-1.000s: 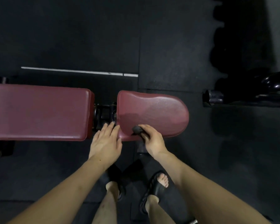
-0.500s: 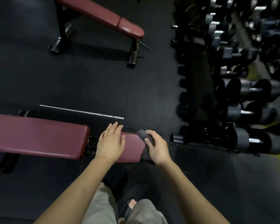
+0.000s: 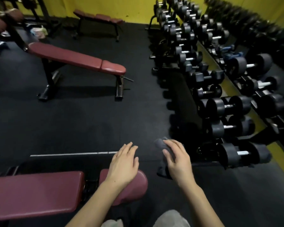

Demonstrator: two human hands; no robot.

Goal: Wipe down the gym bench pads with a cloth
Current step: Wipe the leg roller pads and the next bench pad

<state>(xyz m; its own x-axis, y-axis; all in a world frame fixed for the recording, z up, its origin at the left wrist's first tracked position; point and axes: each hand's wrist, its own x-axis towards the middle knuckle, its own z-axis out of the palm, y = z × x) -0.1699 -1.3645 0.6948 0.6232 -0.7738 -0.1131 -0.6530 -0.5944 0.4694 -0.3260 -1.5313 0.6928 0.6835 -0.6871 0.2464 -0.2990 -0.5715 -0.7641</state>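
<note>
Cloth in my right hand, held off the end of the bench.

My right hand (image 3: 177, 163) holds the dark cloth (image 3: 161, 143), fingers curled round it; one end bunches past my fingertips and the rest hangs under my palm, over the black floor (image 3: 88, 125) beside the dumbbell rack (image 3: 220, 112). My left hand (image 3: 123, 164) hovers with fingers relaxed and straight above the maroon seat pad (image 3: 134, 189), the long back pad (image 3: 31, 194) to its left.
</note>
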